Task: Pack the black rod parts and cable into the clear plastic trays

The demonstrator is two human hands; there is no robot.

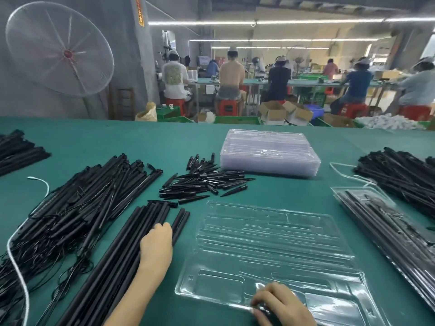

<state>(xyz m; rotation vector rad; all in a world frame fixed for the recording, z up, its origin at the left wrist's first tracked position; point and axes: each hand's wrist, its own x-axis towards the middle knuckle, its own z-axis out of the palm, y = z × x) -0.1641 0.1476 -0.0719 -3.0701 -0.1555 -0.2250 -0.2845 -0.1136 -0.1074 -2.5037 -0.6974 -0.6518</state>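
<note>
One empty clear tray lies low centre on our green desk. Right hand pins its near edge, fingers curled; left hand rests on the long rods at lower left, fingers hidden, grasp uncertain. Loading just starting; next we lift rods across into the channels.

No legible text; orange pillar sign blurred

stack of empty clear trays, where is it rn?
In the head view, the stack of clear trays sits on the green table, far centre-right, just right of the pile of short black spikes and beyond the open tray.
</note>
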